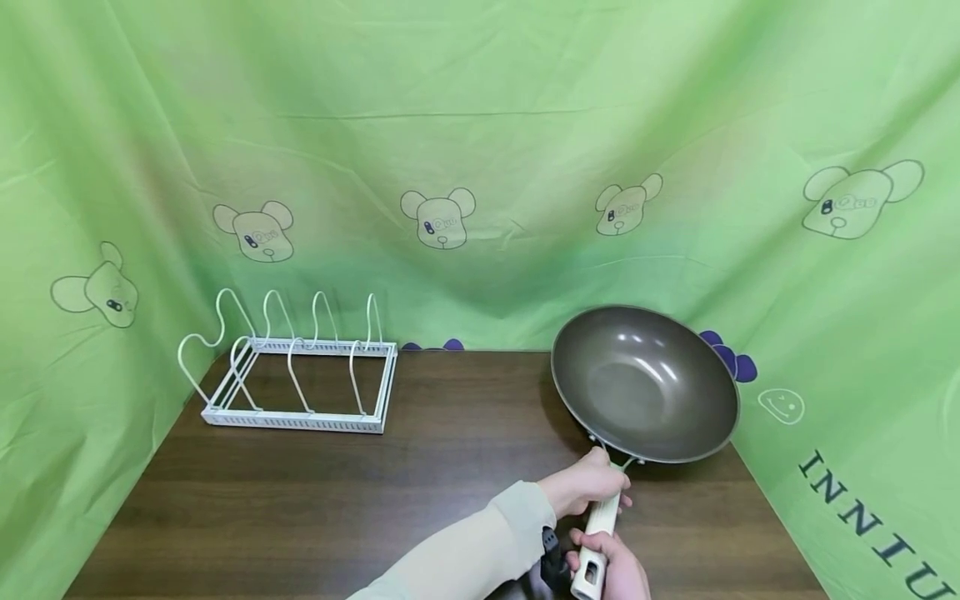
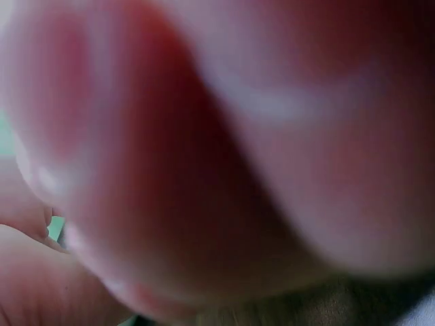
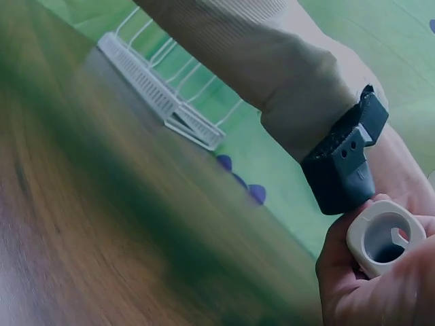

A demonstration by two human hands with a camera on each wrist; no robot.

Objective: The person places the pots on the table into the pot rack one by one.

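We hold the pan (image 1: 645, 383) over the worktop (image 1: 420, 492): both hands, left hand (image 1: 585, 483) and right hand (image 1: 618, 571), seemingly curled round its handle (image 1: 597, 533).

One wok (image 1: 645, 383), one rack (image 1: 300, 375)

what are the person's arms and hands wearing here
The left arm wears a beige ribbed long sleeve with a snug cuff. A black angular camera mount with small holes is strapped at that wrist. Both hands are bare, with no gloves; no rings show.
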